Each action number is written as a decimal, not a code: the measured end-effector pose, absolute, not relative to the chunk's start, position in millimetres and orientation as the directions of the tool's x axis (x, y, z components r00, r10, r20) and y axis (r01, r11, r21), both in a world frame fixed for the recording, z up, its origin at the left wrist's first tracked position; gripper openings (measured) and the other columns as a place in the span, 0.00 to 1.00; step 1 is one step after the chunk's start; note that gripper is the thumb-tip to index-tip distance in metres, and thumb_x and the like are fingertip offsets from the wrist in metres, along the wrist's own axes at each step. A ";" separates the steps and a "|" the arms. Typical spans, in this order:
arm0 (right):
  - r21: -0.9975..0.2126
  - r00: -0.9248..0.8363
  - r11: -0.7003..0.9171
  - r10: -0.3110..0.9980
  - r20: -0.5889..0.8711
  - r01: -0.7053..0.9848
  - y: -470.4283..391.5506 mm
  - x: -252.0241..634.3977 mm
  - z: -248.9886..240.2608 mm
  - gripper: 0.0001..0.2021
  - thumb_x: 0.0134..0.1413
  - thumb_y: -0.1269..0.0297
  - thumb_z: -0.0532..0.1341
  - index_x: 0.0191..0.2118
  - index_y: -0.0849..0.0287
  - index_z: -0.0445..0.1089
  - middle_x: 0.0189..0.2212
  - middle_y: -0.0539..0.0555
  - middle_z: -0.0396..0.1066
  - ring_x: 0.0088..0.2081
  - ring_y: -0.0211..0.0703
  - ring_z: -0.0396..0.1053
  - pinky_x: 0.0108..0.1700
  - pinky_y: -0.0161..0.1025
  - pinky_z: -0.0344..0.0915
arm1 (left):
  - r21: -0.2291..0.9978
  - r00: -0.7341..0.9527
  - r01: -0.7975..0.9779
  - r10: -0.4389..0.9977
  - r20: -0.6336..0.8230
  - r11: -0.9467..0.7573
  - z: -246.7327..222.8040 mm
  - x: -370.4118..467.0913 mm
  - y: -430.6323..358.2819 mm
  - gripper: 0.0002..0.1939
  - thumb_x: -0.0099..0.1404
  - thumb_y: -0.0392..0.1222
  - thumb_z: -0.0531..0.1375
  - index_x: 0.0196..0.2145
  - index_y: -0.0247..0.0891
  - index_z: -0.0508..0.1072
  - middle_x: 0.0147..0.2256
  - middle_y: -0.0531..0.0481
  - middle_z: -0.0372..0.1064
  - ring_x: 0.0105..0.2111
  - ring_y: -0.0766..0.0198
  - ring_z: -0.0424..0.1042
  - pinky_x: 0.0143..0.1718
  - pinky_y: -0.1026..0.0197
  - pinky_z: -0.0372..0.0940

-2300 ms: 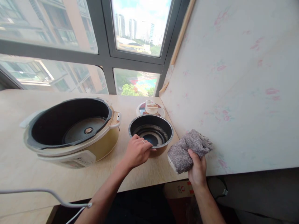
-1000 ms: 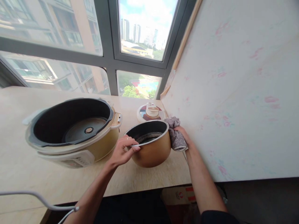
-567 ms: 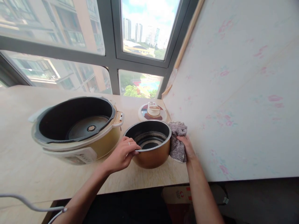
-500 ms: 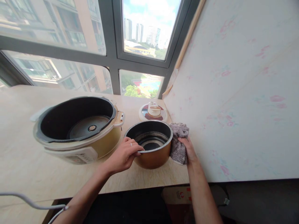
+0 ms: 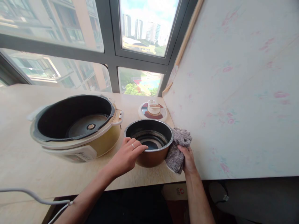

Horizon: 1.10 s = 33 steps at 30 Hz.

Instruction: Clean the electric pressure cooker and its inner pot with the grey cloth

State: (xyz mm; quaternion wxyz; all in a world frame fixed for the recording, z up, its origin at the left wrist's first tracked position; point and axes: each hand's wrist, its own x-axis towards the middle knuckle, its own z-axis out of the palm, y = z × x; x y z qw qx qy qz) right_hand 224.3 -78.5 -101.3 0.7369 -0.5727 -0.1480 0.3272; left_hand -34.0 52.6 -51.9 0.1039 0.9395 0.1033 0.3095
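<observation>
A brown inner pot [image 5: 153, 158] with a dark inside and a silvery rim stands upright on the counter. My left hand [image 5: 130, 154], a ring on one finger, grips its near left rim, thumb and fingers closed over the edge. On the pot's right side my right hand [image 5: 188, 157] is closed on a grey-brown cloth [image 5: 176, 155], which lies against the outer wall. Part of the right hand's fingers is hidden behind the cloth. Left of the pot sits the cooker body [image 5: 100, 146], open at the top, with a round metal plate [image 5: 91, 126] at its bottom.
Behind the pot lies a round white and dark-red lid [image 5: 153, 109] with a handle. A flower-patterned wall [image 5: 233, 109] stands close on the right, and windows [image 5: 142, 31] rise behind. A grey cable [image 5: 30, 197] crosses the lower left. The counter's front edge is near the pot.
My right hand and the cloth have shifted slightly, the cloth's lower end swinging left toward the pot's near side. My left thumb or finger reaches a little farther right along the rim.
</observation>
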 end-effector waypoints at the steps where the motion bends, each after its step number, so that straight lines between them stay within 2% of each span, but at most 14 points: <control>1: -0.942 0.752 0.140 0.643 -0.148 -0.305 -78.8 220.1 -101.5 0.22 0.36 0.60 0.73 0.43 0.54 0.76 0.35 0.52 0.80 0.35 0.51 0.75 0.39 0.45 0.71 | 0.211 0.786 0.155 0.249 0.566 -0.965 -52.2 -33.8 51.4 0.22 0.65 0.20 0.47 0.51 0.34 0.69 0.37 0.46 0.72 0.36 0.60 0.66 0.41 0.54 0.55; 3: -0.943 0.762 0.163 0.635 -0.126 -0.291 -78.6 212.0 -101.3 0.25 0.36 0.59 0.73 0.46 0.54 0.75 0.35 0.52 0.79 0.37 0.52 0.75 0.41 0.46 0.71 | 0.116 0.785 0.198 0.229 0.575 -0.973 -52.4 -32.3 50.6 0.23 0.65 0.21 0.47 0.54 0.32 0.68 0.39 0.44 0.73 0.35 0.59 0.66 0.40 0.54 0.56; 6: -0.945 0.755 0.180 0.649 -0.096 -0.274 -77.1 201.6 -99.9 0.29 0.37 0.59 0.73 0.50 0.53 0.74 0.37 0.52 0.79 0.40 0.54 0.75 0.44 0.48 0.71 | 0.031 0.786 0.243 0.215 0.580 -0.970 -50.6 -26.2 51.1 0.17 0.71 0.28 0.50 0.55 0.33 0.68 0.36 0.45 0.73 0.33 0.59 0.66 0.37 0.54 0.56; 9: -0.947 0.758 0.180 0.646 -0.090 -0.267 -76.4 194.6 -98.6 0.28 0.38 0.59 0.73 0.50 0.52 0.74 0.40 0.53 0.79 0.41 0.54 0.75 0.45 0.48 0.70 | -0.031 0.765 0.269 0.195 0.614 -0.963 -47.1 -15.9 50.0 0.11 0.75 0.39 0.52 0.50 0.36 0.70 0.29 0.50 0.71 0.28 0.61 0.65 0.32 0.55 0.53; 12: -0.949 0.775 0.189 0.627 -0.082 -0.252 -76.6 192.0 -98.0 0.27 0.38 0.59 0.72 0.50 0.52 0.75 0.40 0.53 0.79 0.42 0.53 0.76 0.46 0.47 0.70 | -0.069 0.746 0.299 0.188 0.639 -0.952 -43.0 -2.8 45.3 0.12 0.76 0.42 0.51 0.41 0.38 0.73 0.25 0.52 0.69 0.25 0.63 0.64 0.30 0.55 0.50; 16: -0.946 0.781 0.206 0.620 -0.070 -0.248 -76.5 193.2 -99.5 0.25 0.37 0.59 0.73 0.47 0.53 0.75 0.41 0.54 0.79 0.42 0.53 0.75 0.47 0.48 0.70 | -0.043 0.730 0.341 0.235 0.642 -0.939 -39.6 16.2 36.9 0.20 0.76 0.45 0.52 0.27 0.38 0.69 0.22 0.51 0.67 0.22 0.64 0.63 0.28 0.56 0.48; 21: -0.960 0.762 0.192 0.646 -0.034 -0.206 -75.9 191.8 -103.9 0.22 0.41 0.58 0.72 0.46 0.54 0.75 0.42 0.54 0.79 0.44 0.52 0.75 0.48 0.46 0.70 | -0.027 0.637 0.402 0.258 0.727 -0.915 -40.5 33.3 36.6 0.27 0.73 0.55 0.55 0.19 0.39 0.66 0.16 0.52 0.63 0.17 0.66 0.60 0.25 0.57 0.45; 26: -0.987 0.792 0.140 0.591 0.150 0.083 -80.2 173.6 -97.6 0.20 0.45 0.61 0.70 0.47 0.54 0.74 0.43 0.53 0.78 0.46 0.51 0.73 0.51 0.45 0.68 | -0.049 0.541 0.433 0.216 0.813 -0.900 -39.8 32.7 46.1 0.31 0.69 0.57 0.60 0.14 0.38 0.61 0.13 0.55 0.56 0.16 0.69 0.55 0.23 0.59 0.45; 29: -0.967 0.783 0.109 0.570 0.251 0.231 -82.5 163.9 -87.4 0.20 0.44 0.64 0.69 0.47 0.54 0.74 0.41 0.53 0.78 0.46 0.51 0.73 0.52 0.45 0.67 | 0.016 0.499 0.417 0.243 0.832 -0.909 -42.4 25.6 51.2 0.32 0.67 0.58 0.62 0.12 0.38 0.59 0.13 0.56 0.53 0.16 0.70 0.52 0.23 0.60 0.45; 33: -0.964 0.805 0.120 0.531 0.263 0.236 -76.8 180.2 -72.9 0.16 0.43 0.61 0.68 0.42 0.55 0.75 0.40 0.54 0.78 0.45 0.53 0.73 0.51 0.45 0.67 | 0.164 0.452 0.334 0.310 0.837 -0.928 -48.1 15.4 56.6 0.30 0.67 0.54 0.63 0.13 0.38 0.61 0.13 0.57 0.54 0.16 0.72 0.52 0.22 0.61 0.46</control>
